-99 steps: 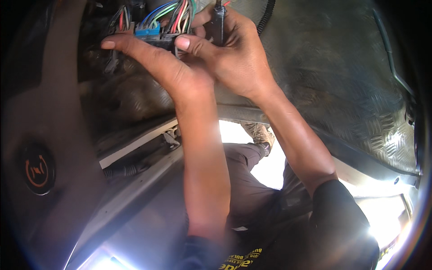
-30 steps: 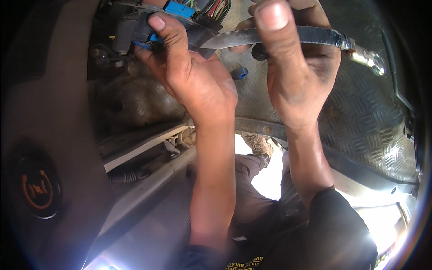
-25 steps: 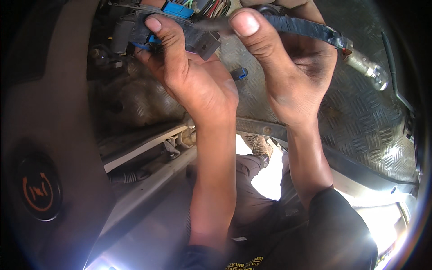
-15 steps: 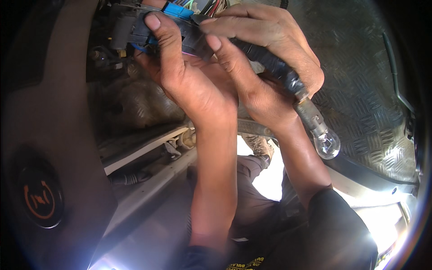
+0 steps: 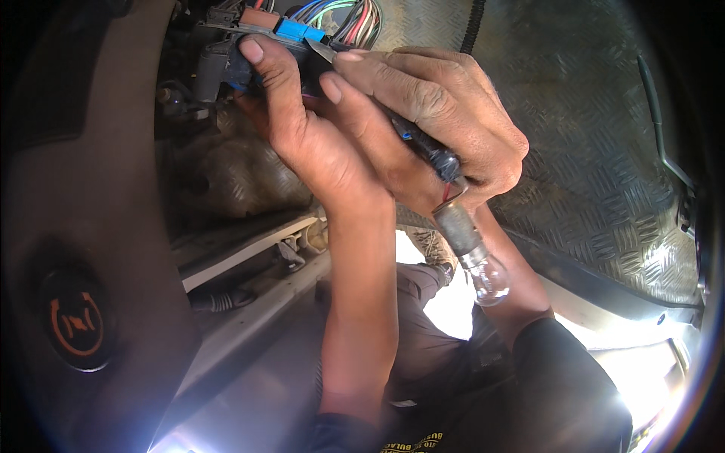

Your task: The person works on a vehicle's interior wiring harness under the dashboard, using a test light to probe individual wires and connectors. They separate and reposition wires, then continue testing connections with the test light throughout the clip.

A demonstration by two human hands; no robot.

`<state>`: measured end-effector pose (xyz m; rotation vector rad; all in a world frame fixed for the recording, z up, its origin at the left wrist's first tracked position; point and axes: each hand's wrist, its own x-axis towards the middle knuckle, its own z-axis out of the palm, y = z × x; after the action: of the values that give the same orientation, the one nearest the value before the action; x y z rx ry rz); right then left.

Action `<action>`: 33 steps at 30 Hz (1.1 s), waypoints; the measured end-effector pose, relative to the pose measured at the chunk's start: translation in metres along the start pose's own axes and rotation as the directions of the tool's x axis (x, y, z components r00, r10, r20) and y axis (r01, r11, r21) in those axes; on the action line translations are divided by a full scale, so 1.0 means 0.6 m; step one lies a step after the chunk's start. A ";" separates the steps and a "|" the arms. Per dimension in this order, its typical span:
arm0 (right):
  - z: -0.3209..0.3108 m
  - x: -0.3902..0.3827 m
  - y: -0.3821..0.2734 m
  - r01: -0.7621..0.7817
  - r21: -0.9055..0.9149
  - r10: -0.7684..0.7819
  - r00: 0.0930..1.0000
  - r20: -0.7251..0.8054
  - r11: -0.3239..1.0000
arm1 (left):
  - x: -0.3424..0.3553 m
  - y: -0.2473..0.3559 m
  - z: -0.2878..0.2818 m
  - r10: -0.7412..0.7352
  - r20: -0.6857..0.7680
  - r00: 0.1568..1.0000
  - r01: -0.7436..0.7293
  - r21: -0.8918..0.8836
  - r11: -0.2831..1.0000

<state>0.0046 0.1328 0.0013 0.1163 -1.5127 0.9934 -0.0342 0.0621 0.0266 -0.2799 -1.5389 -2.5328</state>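
My left hand (image 5: 321,147) is closed around a dark connector block (image 5: 226,64), its thumb pressed along the near side. A blue connector (image 5: 300,31) and a reddish-brown one (image 5: 259,19) sit along the block's far side, and a bundle of colored wires (image 5: 361,23) runs from there. In my right hand (image 5: 445,113) is a bulb test light (image 5: 457,229), its taped black body slanting under the fingers. The clear glass bulb hangs out below the palm. At the other end, a pointed metal tip lies against or just beside the blue connector; contact is unclear.
A dark panel with a round button (image 5: 78,321) stands at the left. Textured tread-pattern flooring (image 5: 566,166) spreads to the right, with a thin dark rod (image 5: 651,94) near its edge. A corrugated tube (image 5: 473,26) runs at the top. Below are a pale sill (image 5: 249,253) and a shoe (image 5: 433,245).
The test light's bulb end has swung left and down with my right hand. Its pointed tip now shows by the blue connector. The block has tilted, baring the reddish-brown connector and more wires.
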 end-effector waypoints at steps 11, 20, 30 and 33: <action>-0.003 0.002 0.019 0.183 -0.090 -0.182 0.983 0.026 0.979 | -0.003 0.006 0.010 -0.042 -0.027 0.999 0.041 -0.048 0.998; -0.007 -0.012 -0.017 0.129 -0.300 -0.099 0.989 0.113 0.945 | -0.004 0.022 0.026 0.003 -0.172 0.985 0.018 0.122 0.992; -0.013 -0.026 0.004 0.126 -0.239 -0.072 0.973 0.221 0.963 | -0.007 0.030 0.020 -0.055 -0.140 0.989 0.064 0.054 0.997; -0.015 -0.023 0.005 0.125 -0.192 -0.083 0.973 0.213 0.973 | -0.008 0.031 0.024 -0.059 -0.172 0.983 0.065 0.028 0.997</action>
<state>0.0130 0.1336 -0.0133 0.1533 -1.7700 0.7542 -0.0242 0.0665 0.0478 -0.0095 -1.5450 -2.5001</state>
